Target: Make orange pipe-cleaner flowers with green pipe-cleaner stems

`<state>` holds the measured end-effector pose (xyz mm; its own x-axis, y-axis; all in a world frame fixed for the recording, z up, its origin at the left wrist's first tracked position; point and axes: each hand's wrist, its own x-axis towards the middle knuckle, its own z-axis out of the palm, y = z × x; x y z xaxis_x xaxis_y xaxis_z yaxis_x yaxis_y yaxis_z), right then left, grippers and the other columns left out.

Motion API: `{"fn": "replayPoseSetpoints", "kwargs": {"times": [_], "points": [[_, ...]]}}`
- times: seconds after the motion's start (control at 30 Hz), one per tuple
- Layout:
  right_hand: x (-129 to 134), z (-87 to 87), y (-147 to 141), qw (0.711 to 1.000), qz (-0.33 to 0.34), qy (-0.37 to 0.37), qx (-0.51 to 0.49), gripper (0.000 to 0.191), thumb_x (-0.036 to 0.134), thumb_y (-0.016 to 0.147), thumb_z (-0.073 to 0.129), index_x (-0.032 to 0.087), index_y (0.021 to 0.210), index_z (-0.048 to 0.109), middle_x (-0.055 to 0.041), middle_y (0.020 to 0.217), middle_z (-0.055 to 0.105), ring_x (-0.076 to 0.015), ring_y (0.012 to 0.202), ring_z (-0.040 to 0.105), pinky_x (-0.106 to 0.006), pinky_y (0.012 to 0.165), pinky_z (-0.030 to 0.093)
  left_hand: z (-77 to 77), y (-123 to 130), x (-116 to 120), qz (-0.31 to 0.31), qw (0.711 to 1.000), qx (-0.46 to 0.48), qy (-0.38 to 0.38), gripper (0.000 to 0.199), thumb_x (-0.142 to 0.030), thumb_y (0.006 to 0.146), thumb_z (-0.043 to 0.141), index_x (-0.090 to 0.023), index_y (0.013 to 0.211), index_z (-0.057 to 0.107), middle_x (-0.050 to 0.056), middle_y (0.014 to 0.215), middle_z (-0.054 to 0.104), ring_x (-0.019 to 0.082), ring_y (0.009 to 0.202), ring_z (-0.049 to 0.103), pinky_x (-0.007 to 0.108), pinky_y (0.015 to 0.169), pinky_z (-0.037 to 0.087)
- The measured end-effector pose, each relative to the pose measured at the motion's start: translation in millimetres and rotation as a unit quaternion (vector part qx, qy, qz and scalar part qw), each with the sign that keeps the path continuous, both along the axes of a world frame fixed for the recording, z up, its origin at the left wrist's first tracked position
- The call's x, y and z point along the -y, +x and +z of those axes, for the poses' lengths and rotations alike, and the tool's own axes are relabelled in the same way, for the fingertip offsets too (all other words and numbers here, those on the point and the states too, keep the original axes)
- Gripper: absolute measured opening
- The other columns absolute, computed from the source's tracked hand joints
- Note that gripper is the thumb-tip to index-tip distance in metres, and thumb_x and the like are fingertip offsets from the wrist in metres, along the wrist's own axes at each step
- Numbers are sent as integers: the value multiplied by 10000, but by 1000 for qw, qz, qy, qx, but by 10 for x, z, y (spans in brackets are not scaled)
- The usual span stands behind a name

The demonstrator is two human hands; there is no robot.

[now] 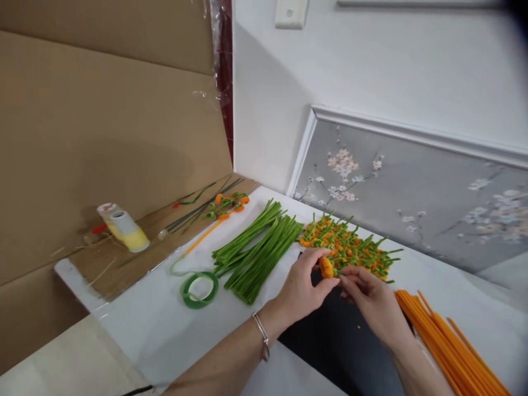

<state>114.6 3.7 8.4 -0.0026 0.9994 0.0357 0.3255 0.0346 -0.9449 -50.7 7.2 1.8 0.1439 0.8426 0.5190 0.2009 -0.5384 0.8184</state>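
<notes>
A small orange pipe-cleaner pumpkin (326,268) with a short green stem is held above a black mat (344,335). The thumb and fingers of my left hand (303,283) close around its orange body. My right hand (367,297) pinches the green stem on its right side. Just behind both hands lies a pile of similar orange and green pieces (350,245). Bundles of green pipe cleaners (264,253) rest left of my left hand, and a bundle of orange pipe cleaners (449,346) lies right of my right hand.
A roll of green tape (199,290) lies on the white table (140,330). At the back left are two spools (127,231), thin dark stems (198,206) and a few finished orange pieces (226,203). Cardboard (111,110) stands at left; a framed flower picture (391,170) leans against the wall.
</notes>
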Motion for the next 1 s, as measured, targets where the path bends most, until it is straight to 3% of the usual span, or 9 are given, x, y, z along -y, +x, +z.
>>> {"fn": "replayPoseSetpoints", "kwargs": {"times": [0.1,0.3,0.4,0.53,0.67,0.83,1.0], "points": [[-176,14,-93,991,-1,62,121,314,469,751,559,188,862,644,-53,732,698,-204,649,651,-300,614,498,-8,39,87,90,991,21,96,460,-187,812,614,-187,1242,451,124,1231,524,244,1170,491,444,1001,440],[-449,-134,-373,952,60,130,272,252,352,829,450,215,850,661,-29,713,699,-188,618,642,-278,605,468,-38,166,307,-37,969,-47,239,260,-174,842,549,-147,1097,505,95,967,651,189,918,630,313,877,535],[-523,-204,-458,937,45,142,317,250,304,848,459,226,902,690,-23,728,716,-186,626,660,-276,648,478,-89,202,354,-58,961,-99,250,187,-217,895,504,-170,1074,530,33,866,700,132,752,672,205,700,564],[-566,-161,-477,914,19,149,376,245,264,876,490,215,953,717,-38,803,744,-191,711,688,-258,688,481,-114,206,359,-50,953,-144,262,186,-260,937,450,-159,1004,590,-3,742,712,101,629,668,164,565,539],[-583,-115,-486,901,7,136,412,241,215,890,494,210,982,717,-51,863,749,-200,760,696,-256,695,475,-122,195,342,-50,944,-171,277,202,-236,927,458,-144,934,637,0,689,704,97,588,654,173,544,535],[-617,-198,-525,887,10,137,441,253,192,900,479,211,1014,704,-80,946,737,-230,837,692,-280,715,469,-173,202,334,-45,944,-174,275,210,-220,902,462,-153,922,660,6,696,715,110,581,652,188,522,541],[-613,-272,-531,887,19,153,435,270,233,903,453,197,1023,693,-110,953,729,-245,817,689,-317,717,485,-235,236,339,-67,946,-184,257,244,-239,899,448,-161,951,673,16,693,722,120,607,662,210,617,572]]}}
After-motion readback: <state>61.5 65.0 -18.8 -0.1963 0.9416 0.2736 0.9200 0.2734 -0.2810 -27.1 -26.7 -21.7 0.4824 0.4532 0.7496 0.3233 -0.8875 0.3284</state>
